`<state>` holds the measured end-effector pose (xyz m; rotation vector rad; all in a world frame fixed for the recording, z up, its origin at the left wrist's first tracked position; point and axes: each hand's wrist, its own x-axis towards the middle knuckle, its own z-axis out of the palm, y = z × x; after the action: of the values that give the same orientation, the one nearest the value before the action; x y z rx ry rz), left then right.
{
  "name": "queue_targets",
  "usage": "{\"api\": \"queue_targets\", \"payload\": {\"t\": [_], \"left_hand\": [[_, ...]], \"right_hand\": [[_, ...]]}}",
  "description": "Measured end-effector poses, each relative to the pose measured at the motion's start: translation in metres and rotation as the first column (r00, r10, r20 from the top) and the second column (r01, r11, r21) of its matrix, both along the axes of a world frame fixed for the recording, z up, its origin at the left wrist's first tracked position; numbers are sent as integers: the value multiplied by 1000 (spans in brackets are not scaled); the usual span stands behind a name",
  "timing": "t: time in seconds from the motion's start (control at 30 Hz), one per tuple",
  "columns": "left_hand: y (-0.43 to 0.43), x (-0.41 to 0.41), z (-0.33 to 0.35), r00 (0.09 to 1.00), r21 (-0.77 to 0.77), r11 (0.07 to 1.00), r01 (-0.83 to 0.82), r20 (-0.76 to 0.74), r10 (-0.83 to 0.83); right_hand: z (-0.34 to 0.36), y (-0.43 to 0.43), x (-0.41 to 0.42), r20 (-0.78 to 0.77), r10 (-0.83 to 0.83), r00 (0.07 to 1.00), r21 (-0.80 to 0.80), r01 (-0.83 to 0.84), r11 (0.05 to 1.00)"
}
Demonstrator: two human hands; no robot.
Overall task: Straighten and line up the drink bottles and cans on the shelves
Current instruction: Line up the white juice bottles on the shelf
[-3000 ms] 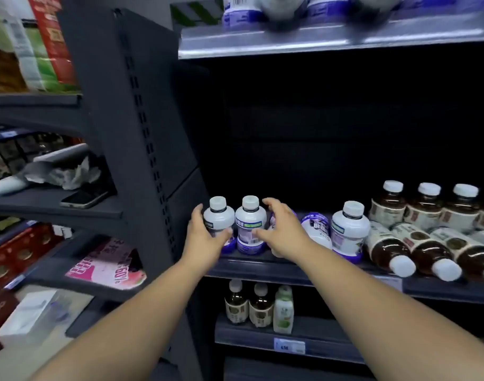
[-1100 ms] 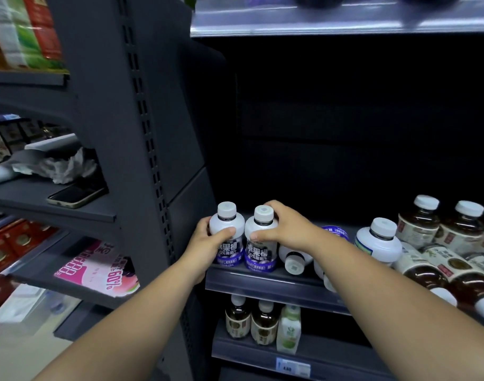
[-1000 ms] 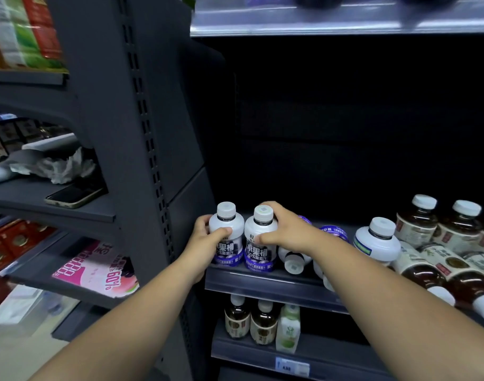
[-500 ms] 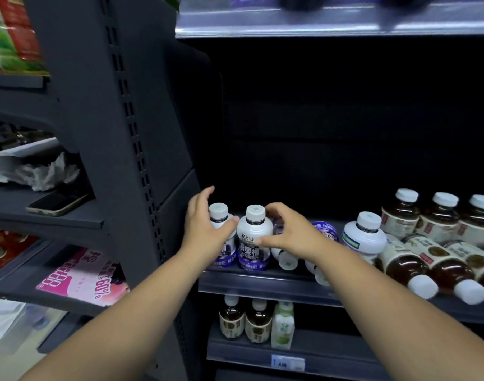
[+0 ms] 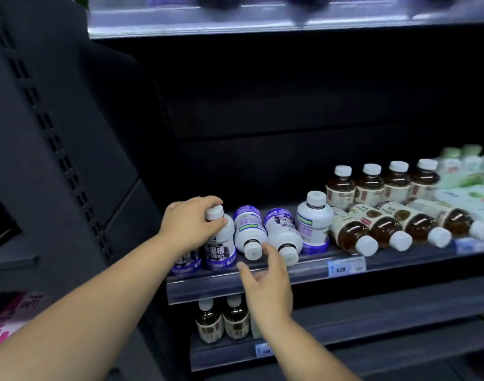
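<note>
The left fallen bottle [image 5: 247, 229] and the right fallen bottle [image 5: 283, 233] are lying side by side on the shelf [image 5: 205, 287]. Their flanks are touching, and each long axis is running front to back with the white cap pointing out toward the person. They are sitting between an upright purple bottle [image 5: 221, 243] on their left and an upright white bottle [image 5: 315, 224] on their right, so the caps are the free ends.

The right hand [image 5: 268, 281] is the nearer one. It is reaching up from just below and in front of the caps, fingers spread and nearly straight, holding nothing. Its forefinger tip is pointing into the gap between the two caps, though I cannot tell whether it is touching either one.

The left hand [image 5: 188, 224] is sitting on top of the upright purple bottle, with fingers and thumb curling round its cap and pinching it.

The coming move is probably taking a fallen bottle by the neck and tipping it up onto its base. Further right, brown bottles [image 5: 350, 232] are also lying on their sides, caps forward, in front of an upright brown row [image 5: 369, 185].
</note>
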<state>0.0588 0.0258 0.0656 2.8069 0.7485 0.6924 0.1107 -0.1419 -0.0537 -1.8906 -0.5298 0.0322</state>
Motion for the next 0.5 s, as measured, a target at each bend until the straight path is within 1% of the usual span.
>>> {"api": "queue_targets", "payload": {"t": [0.1,0.23,0.37,0.43,0.5], "left_hand": [[-1,-2,-1,1000,12,1000,-7,21,7],[-2,-4,0,1000,11,1000,-8,18,8],[1,-6,3,1000,-37,999,4,-9,-4],[2,-7,5,1000,-64,998,12,-16,-13],[3,-8,6,1000,-77,997,17,-14,-18]], "right_hand": [[-1,17,-5,-96,-57,994,70,63,996],[-2,39,-6,-208,-138,968,97,161,982],[-6,44,1,-197,-174,965,87,194,977],[-3,39,0,-136,-180,974,63,190,980],[8,30,0,-32,-178,983,46,180,983]]}}
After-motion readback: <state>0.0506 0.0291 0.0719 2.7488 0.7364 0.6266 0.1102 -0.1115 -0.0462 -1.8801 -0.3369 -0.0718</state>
